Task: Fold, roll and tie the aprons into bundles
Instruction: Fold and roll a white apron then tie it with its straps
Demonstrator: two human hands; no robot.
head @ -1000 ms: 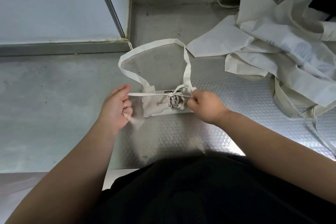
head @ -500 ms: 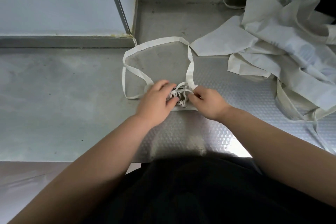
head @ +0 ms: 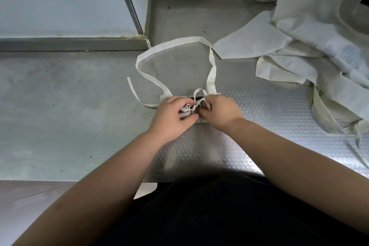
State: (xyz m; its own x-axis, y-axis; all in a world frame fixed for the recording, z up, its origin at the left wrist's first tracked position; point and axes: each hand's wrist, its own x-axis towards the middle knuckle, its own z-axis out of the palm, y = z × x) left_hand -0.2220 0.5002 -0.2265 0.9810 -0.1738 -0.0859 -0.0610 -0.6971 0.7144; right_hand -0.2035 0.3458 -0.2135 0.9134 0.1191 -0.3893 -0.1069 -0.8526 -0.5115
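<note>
The rolled apron bundle is lying on the metal surface, near the middle of the view and mostly covered by both hands. The left hand is coming in from seven o'clock; its grip is closed round the bundle, fingers curling over the top and the thumb pressing from the near side. The right hand is coming in from four o'clock and touching the left one; its grip is pinching the thin tie strap at the knot, where a small loop is standing up just beyond the knuckles. How tight the knot is cannot be told. The loose tie end is trailing out toward nine o'clock from the bundle. The wide neck strap is lying flat in a big loop toward twelve o'clock. A pile of aprons, unfolded and crumpled, is sprawling at two o'clock, well apart from the hands. The person's dark clothing is filling the six o'clock edge.
</note>
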